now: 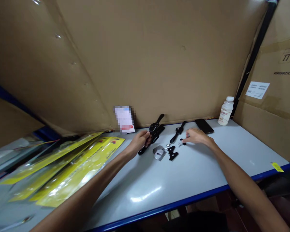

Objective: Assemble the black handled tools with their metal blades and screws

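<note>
My left hand is closed around a black spokeshave, one of a few long-handled black bodies lying together. Another black spokeshave lies on the table between my hands. With fingertips pinched, my right hand is down at a small black plate and some silver screws; what exactly is between the fingers is hidden. Flat silver blades rest in front of my left hand. Beside them are more black cap plates and small silver screws.
Yellow-backed clear plastic packages spread over the table's left side. A black phone and a white bottle stand at the back right. Cardboard walls in the table. A yellow tag sits near the right edge.
</note>
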Demonstrator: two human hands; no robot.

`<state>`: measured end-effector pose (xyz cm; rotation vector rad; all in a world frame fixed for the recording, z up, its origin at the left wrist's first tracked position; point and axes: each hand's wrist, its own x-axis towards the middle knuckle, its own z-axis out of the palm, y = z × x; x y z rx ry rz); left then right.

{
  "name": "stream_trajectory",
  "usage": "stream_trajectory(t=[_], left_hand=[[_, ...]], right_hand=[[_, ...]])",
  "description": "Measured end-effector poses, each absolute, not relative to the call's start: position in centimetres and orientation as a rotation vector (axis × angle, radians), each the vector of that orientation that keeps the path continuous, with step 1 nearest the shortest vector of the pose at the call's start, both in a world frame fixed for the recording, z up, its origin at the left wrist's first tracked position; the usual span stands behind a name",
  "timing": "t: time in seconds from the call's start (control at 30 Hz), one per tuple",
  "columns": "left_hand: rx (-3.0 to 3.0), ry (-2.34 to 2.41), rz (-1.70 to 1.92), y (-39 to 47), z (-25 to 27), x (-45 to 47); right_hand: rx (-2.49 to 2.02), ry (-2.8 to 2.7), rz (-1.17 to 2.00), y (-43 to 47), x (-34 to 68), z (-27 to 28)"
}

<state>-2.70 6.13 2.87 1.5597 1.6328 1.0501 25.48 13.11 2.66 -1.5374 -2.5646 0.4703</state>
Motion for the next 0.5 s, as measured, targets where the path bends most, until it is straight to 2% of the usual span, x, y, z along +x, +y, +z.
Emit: stream_trajectory(t=[0.17,0.5], left_hand=[[1.079,1.055,1.171,2.0,2.5,-2.7],[0.695,0.846,1.175,0.4,1.8,-3.1]], right_hand=[[-1.640,-2.597,0.393,11.7,24.3,3.1],[-1.644,-2.557,0.476,12.0,24.3,2.6]])
